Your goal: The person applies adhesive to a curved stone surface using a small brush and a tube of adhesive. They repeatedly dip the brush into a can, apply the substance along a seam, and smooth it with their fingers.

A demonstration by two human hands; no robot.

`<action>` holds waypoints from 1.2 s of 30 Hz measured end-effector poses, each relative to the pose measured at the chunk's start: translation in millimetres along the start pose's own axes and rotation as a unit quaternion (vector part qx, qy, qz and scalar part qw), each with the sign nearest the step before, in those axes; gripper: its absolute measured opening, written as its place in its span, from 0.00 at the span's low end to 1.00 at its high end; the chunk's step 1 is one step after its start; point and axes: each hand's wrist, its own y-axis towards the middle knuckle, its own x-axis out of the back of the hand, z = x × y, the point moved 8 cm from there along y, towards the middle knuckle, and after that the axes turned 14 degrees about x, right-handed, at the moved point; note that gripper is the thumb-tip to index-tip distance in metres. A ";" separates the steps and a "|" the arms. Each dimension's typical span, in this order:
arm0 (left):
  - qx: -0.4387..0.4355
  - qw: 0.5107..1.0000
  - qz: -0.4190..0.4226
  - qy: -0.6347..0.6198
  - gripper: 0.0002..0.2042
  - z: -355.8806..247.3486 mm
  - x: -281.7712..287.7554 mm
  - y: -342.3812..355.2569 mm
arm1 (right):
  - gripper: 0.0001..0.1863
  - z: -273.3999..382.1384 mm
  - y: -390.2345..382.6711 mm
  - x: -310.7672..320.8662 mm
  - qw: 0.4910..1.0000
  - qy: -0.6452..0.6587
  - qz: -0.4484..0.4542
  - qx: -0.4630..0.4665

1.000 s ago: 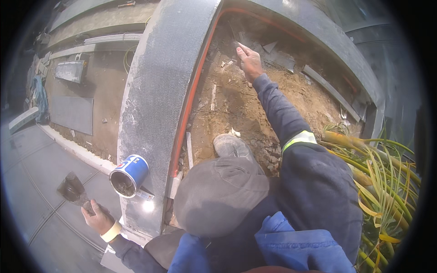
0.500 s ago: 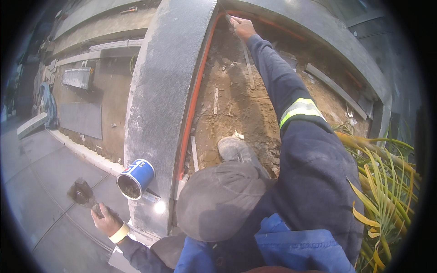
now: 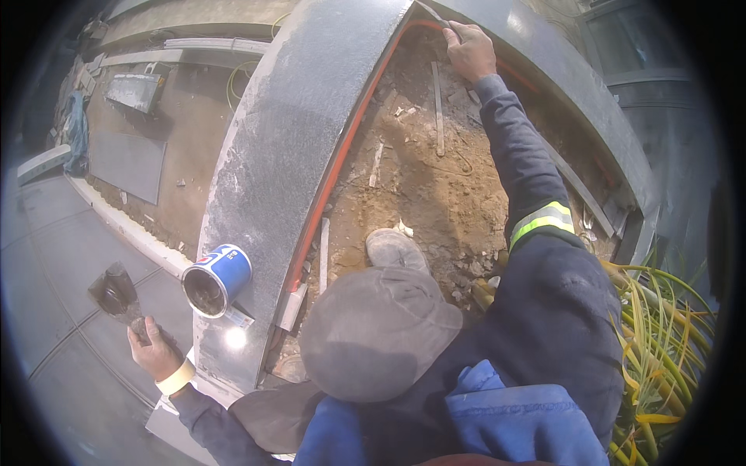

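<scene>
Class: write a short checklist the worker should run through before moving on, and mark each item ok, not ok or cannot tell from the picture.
1. Right hand at the orange strip near the top of the curved stone rim: ok.
2. Tool in the right hand identified: cannot tell, only a thin tip shows.
3. Left hand grips the trowel clear of the rim: ok.
4. Blue can stable: not ok, it lies on its side at the rim's edge.
5. Boot planted on the soil: ok.
</scene>
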 end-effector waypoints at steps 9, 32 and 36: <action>0.006 0.999 -0.001 -0.033 0.12 9.8 4.6 2.4 | 0.18 0.7 118.3 -48.4 0.955 -0.078 0.281 0.044; 0.000 1.000 0.006 -0.023 0.14 23.1 -1.7 21.9 | 0.15 89.2 46.4 -28.0 0.937 -0.055 0.320 0.127; 0.008 1.000 -0.016 0.004 0.15 17.1 8.7 15.7 | 0.15 120.1 33.9 -7.4 0.947 -0.008 0.269 0.174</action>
